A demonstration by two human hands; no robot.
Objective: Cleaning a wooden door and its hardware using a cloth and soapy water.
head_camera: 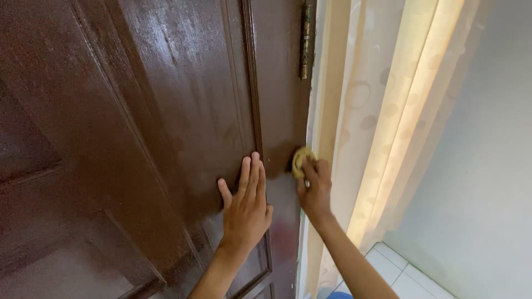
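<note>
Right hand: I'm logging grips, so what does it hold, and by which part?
The right hand pinches a small yellowish pad by its outer edge, pressed to the brown door edge. The left hand lies flat on the door, holding nothing.

Single head-worn view, close, angled down along the brown door (138,111) edge.

Yellow pad pressed to a dark brown panelled door

The door (138,111) is glossy dark brown wood with raised mouldings and a brass hinge (306,39) on its right edge. The small round yellow pad (300,159) sits against that edge below the hinge, held by the right hand (315,188); the left hand (246,207) lies flat, fingers spread, on the panel just beside it.
</note>
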